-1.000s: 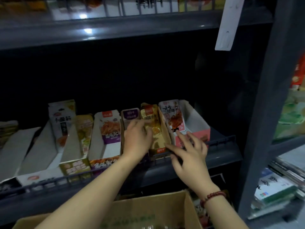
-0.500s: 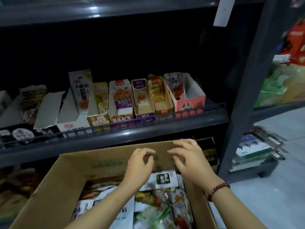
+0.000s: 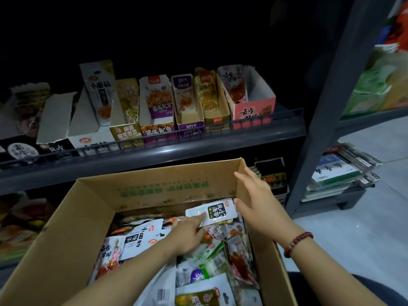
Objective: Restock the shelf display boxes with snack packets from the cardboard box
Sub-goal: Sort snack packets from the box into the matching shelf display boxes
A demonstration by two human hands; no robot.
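The open cardboard box [image 3: 154, 191] sits below the shelf, full of several mixed snack packets. My left hand [image 3: 187, 233] reaches into it and pinches the left end of a white packet with a black label [image 3: 217, 212], which lies near the box's far right corner. My right hand [image 3: 258, 202] hovers open with spread fingers just right of that packet, over the box's right wall. On the shelf above stands a row of display boxes, among them a purple one [image 3: 189, 127], a yellow one [image 3: 217, 120] and a pink one [image 3: 254, 111], each with packets upright inside.
A wire rail [image 3: 154, 144] runs along the shelf's front edge. More white display boxes [image 3: 55, 120] stand at the left. A dark shelf upright [image 3: 320, 120] rises at the right, with stacked goods [image 3: 337, 173] and grey floor beyond it. Lower shelf items sit behind the box.
Both hands came down from the shelf boxes to the cardboard box. My left hand has gone in and taken the white packet; my right hand has spread open beside it.
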